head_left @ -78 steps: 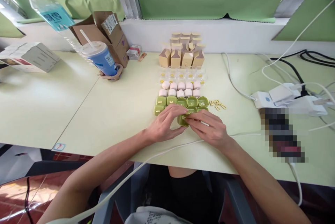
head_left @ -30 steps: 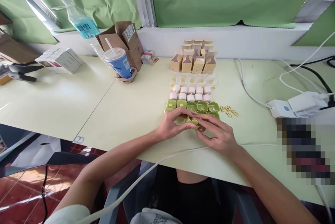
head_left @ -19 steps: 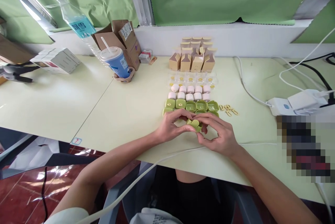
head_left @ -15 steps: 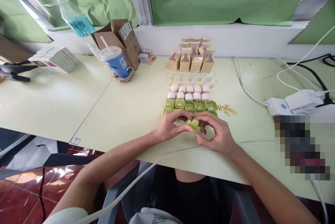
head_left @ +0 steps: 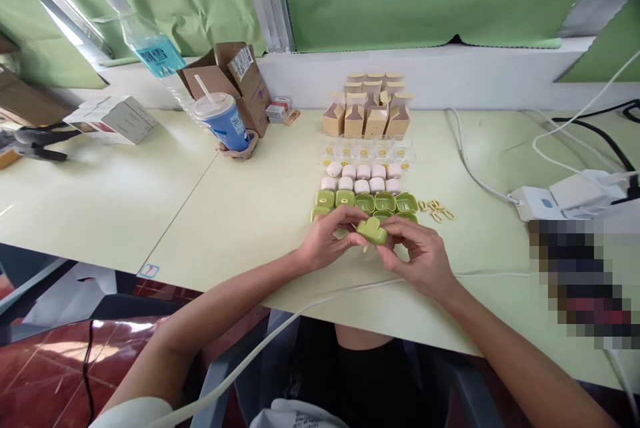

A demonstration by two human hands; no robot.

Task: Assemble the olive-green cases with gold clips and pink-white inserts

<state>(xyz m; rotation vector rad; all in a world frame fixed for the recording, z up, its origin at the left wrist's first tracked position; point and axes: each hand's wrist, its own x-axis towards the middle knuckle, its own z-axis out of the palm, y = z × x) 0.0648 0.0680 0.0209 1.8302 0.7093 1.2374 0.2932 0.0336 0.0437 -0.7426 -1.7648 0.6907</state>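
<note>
You hold one small green cup (head_left: 372, 233) in front of you, just above the near edge of the rows on the pale table (head_left: 240, 215). Your left hand (head_left: 330, 239) pinches its left end between thumb and fingers; your right hand (head_left: 419, 251) grips the right end the same way. A yellowish tip (head_left: 366, 249) shows just below the cup. Beyond your fingers sit more green cups (head_left: 385, 201), some hollow side up, with yellow loops (head_left: 437, 210) scattered to their right. Farther back come pale pink blocks (head_left: 363, 172), clear plastic cases (head_left: 383, 149) and open cardboard boxes (head_left: 376, 123).
</note>
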